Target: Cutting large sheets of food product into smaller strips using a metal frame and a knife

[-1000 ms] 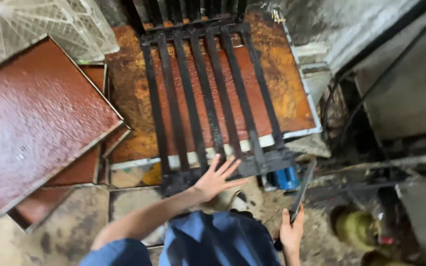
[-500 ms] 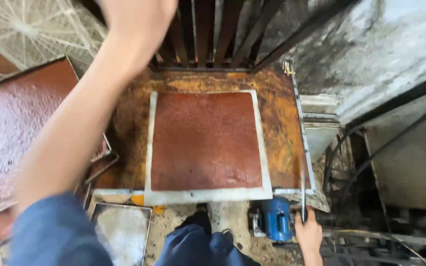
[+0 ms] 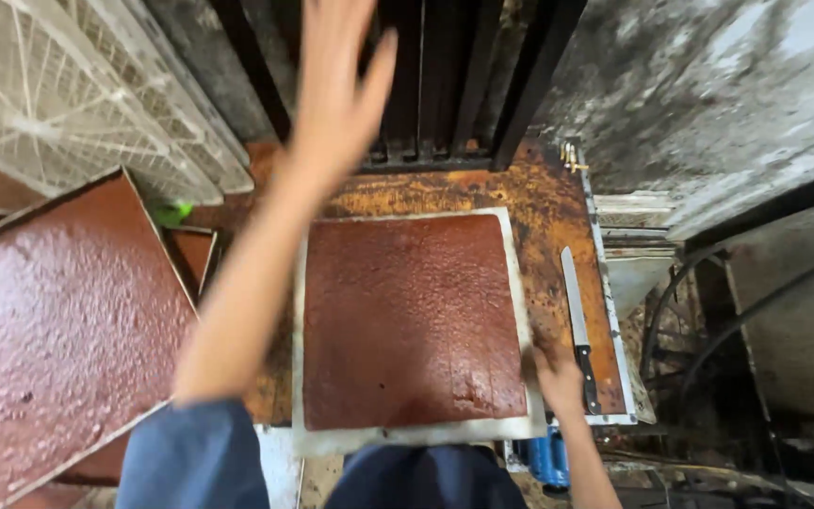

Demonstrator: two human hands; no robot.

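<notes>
On the rust-stained counter (image 3: 539,203), a square brown slab (image 3: 412,316) is lying flat on a pale sheet (image 3: 407,438) whose edges are showing all around it. At the near right corner of that sheet the right hand (image 3: 558,375) is resting, its fingers bent and pressing down on the sheet's edge just beside the slab; it is gripping nothing. Just right of this hand a knife (image 3: 577,325) is lying on the counter with its black handle pointing near and its blade pointing far, close to the hand but seemingly not touching it. Far up in the scene the left hand (image 3: 341,90) is reaching high, blurred, with fingers spread wide and empty, in front of the dark metal bars (image 3: 463,75) that are standing upright at the far edge of the counter; whether it is touching them I cannot tell. To the left, a large tray (image 3: 58,330) filled with the same brown stuff is leaning at a tilt over other trays, and white wire racks (image 3: 77,104) are leaning behind it at the far left. Below the near right corner of the counter a blue object (image 3: 544,457) is showing.
</notes>
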